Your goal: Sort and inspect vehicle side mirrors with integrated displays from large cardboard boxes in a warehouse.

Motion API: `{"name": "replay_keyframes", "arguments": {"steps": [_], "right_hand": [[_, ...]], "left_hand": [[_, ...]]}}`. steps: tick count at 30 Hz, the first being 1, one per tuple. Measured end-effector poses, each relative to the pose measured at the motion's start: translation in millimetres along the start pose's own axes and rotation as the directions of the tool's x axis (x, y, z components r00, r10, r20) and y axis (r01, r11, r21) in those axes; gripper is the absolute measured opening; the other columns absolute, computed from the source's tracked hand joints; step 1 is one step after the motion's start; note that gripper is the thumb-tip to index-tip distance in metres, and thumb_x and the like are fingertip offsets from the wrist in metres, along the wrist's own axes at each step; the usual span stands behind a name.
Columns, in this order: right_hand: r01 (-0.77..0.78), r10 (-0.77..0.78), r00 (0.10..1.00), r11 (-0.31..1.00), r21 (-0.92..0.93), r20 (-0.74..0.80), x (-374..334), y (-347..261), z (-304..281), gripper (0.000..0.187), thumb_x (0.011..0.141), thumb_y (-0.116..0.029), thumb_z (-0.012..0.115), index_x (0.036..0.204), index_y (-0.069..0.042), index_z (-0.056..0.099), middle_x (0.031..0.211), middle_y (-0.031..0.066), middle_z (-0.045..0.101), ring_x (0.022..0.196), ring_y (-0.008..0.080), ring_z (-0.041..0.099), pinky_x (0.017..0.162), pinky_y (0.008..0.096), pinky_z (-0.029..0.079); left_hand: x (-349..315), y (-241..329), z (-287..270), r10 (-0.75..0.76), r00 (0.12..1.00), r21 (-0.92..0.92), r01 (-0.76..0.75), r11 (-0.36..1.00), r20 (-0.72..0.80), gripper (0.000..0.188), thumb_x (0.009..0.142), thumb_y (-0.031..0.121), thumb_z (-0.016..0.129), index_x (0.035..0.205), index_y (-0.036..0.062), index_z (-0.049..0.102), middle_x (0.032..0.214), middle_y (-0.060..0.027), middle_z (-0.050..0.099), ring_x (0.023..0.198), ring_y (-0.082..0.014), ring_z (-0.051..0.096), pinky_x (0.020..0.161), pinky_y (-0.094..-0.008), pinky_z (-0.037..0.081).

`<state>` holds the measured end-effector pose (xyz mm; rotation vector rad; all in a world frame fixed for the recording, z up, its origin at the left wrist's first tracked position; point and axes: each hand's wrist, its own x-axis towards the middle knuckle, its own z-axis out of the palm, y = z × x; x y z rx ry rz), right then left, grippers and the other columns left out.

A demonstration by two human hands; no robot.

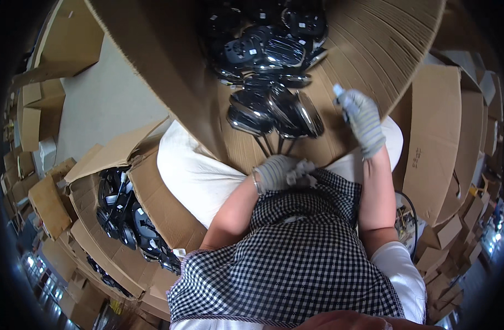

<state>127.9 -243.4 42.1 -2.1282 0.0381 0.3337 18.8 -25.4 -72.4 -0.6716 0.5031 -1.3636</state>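
My left hand (279, 171), in a grey striped glove, is closed round several thin dark stems at my lap. The stems run up to a cluster of glossy black rounded parts (277, 113) with silver rims, which look like mirrors. Small whitish pieces (300, 169) show beside the left fingers. To the right of the cluster, my right hand (362, 120), gloved alike, is raised with its fingers closed. A small pale piece (338, 89) sticks out of it; its kind is unclear. Both hands are over the open cardboard box (367, 60) between my knees.
More black parts (263, 49) are heaped deeper in the box. At my left stands another open carton (166, 201) with black parts and cables (120, 203). A tall carton (432, 143) stands at my right. Further cartons (48, 201) crowd both sides on a grey floor (95, 104).
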Motion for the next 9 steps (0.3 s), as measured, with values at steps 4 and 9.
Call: {"name": "replay_keyframes", "arguments": {"steps": [4,9], "right_hand": [[0.038,0.007,0.992,0.938,-0.346,0.128,87.1,-65.5,52.7,0.041,0.092,-0.037,0.043,0.086,0.000,0.061,0.079,0.0206,0.061,0.079,0.0348,0.059,0.071,0.0416,0.046],[0.524,-0.519,0.831,0.607,-0.597,0.201,162.0,-17.6,139.6,0.078,0.075,-0.044,0.063,0.141,-0.019,0.030,0.151,0.0131,0.007,0.139,0.0291,0.007,0.113,0.0405,0.005]], "left_hand": [[-3.9,-30.9,38.1,0.171,0.984,0.973,0.081,-0.216,-0.044,0.025,0.090,0.016,0.049,0.113,0.0076,0.056,0.107,-0.0062,0.061,0.088,-0.0205,0.062,0.071,-0.0295,0.051],[44.8,-27.4,-18.0,0.713,0.489,0.119,0.778,-0.617,0.502,0.085,0.078,0.060,0.052,0.145,0.0196,0.018,0.151,-0.0145,0.002,0.138,-0.0360,0.007,0.101,-0.0679,0.009]]}}
